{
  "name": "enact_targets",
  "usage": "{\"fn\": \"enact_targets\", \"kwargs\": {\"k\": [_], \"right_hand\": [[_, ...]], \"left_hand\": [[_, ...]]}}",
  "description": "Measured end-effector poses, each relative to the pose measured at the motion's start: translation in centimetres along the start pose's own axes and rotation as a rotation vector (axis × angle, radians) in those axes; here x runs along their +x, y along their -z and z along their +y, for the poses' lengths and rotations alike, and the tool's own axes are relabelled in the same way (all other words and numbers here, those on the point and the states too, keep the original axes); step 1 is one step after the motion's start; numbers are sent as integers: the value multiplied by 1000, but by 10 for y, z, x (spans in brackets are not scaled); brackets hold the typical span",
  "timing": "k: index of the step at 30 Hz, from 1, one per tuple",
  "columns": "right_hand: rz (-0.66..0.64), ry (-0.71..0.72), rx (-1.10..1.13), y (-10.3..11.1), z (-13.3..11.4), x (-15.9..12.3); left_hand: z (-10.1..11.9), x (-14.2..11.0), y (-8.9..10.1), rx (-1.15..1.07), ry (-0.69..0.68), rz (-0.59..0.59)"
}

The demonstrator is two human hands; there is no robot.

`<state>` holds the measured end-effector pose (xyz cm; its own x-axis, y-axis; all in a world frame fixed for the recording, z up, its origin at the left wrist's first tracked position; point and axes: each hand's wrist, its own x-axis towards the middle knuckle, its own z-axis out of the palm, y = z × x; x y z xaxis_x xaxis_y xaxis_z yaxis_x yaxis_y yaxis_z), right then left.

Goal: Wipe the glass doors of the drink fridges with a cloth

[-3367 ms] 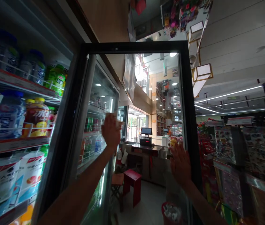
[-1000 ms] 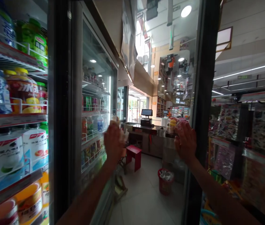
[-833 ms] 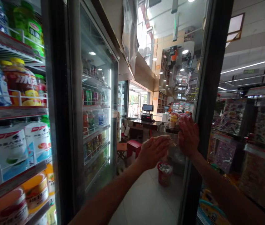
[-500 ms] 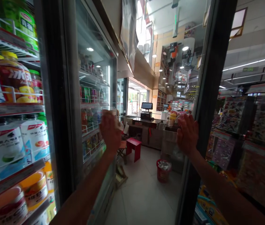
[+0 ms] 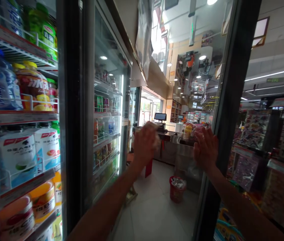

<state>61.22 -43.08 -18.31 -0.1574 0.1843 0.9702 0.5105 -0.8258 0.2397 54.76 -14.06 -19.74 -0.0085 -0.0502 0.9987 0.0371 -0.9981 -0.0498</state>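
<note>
A tall glass door (image 5: pixel 167 207) with a dark frame (image 5: pixel 234 100) stands before me, swung open from a lit drinks fridge. My left hand (image 5: pixel 144 145) is up at the middle of the pane, blurred, its fingers closed over a pale cloth (image 5: pixel 155 129) that shows at its far edge. To the right, my right hand (image 5: pixel 206 149) rests with fingers stretched out against the glass, close beside the frame. It holds nothing that I can see.
At my left, fridge shelves (image 5: pixel 18 117) carry rows of bottles. Another glass-front fridge (image 5: pixel 106 110) stands beyond. Through the pane show a checkout counter (image 5: pixel 165 152), a monitor (image 5: pixel 160 116) and a red bucket (image 5: pixel 177 190). Hanging packs (image 5: pixel 254 130) line the right side.
My left hand has moved right across the glass with the cloth. My right hand keeps its place by the frame. The whole view has shifted slightly, bringing more of the left shelves in.
</note>
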Motion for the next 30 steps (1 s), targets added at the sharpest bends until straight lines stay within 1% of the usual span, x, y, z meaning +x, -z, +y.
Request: {"fn": "enact_targets", "kwargs": {"k": [1, 2, 3, 4, 5, 6, 7, 8, 9, 10, 11, 12, 14, 15, 16, 17, 18, 19, 20, 22, 23, 24, 25, 26, 28, 29, 30], "right_hand": [[-2, 5, -3, 0, 1, 0], [-4, 10, -3, 0, 1, 0], [-7, 14, -1, 1, 2, 0], [-9, 18, 3, 1, 2, 0], [-11, 20, 5, 2, 2, 0], [-14, 20, 5, 2, 2, 0], [-16, 16, 4, 2, 2, 0], [-18, 11, 2, 2, 1, 0], [-20, 5, -1, 1, 1, 0], [-21, -1, -4, 0, 1, -1], [-22, -7, -7, 0, 1, -1], [-23, -11, -9, -1, 1, -1], [-30, -12, -11, -3, 2, -1], [-34, -9, -9, -4, 3, -1], [-37, -5, -6, -5, 4, -1], [-38, -1, -4, -5, 5, -1], [-36, 5, -1, -6, 5, -1], [-33, 10, 3, -7, 6, -1], [-30, 14, 4, -7, 6, -2], [-24, 9, -5, -9, 7, -2], [-25, 3, -15, -10, 7, -2], [-28, -7, -26, -10, 7, -2], [-35, -14, -34, -10, 7, -2], [-40, -14, -36, -10, 7, -2], [-45, 5, -27, -9, 7, -1], [-43, 18, -22, -8, 7, -1], [-42, 30, -18, -7, 7, -1]], "left_hand": [[24, -3, -2, -54, -237, -37], [43, -6, -3, -79, -378, -74], [54, -7, -3, -107, -499, -109], [54, -5, -2, -124, -543, -131], [46, -1, 0, -128, -505, -143], [31, 5, 3, -123, -396, -140], [13, 13, 6, -107, -232, -119], [-4, 22, 8, -79, -32, -94], [-14, 30, 9, -55, 136, -68], [-17, 36, 8, -44, 219, -61], [-11, 41, 7, -50, 205, -81], [3, 43, 5, -75, 96, -118], [44, 43, 0, -154, -268, -219], [63, 42, -3, -187, -429, -258], [75, 42, -4, -206, -540, -287], [79, 42, -5, -209, -588, -297], [75, 44, -5, -197, -585, -295], [62, 48, -4, -168, -516, -273], [45, 52, -3, -125, -388, -230], [12, 59, -2, -27, -30, -109], [3, 60, -2, 11, 122, -51], [3, 59, -3, 26, 182, -17], [11, 55, -4, 17, 138, -11], [25, 49, -6, -10, 8, -28], [58, 35, -9, -86, -347, -89], [67, 28, -10, -121, -462, -129], [68, 23, -8, -142, -485, -162]]}}
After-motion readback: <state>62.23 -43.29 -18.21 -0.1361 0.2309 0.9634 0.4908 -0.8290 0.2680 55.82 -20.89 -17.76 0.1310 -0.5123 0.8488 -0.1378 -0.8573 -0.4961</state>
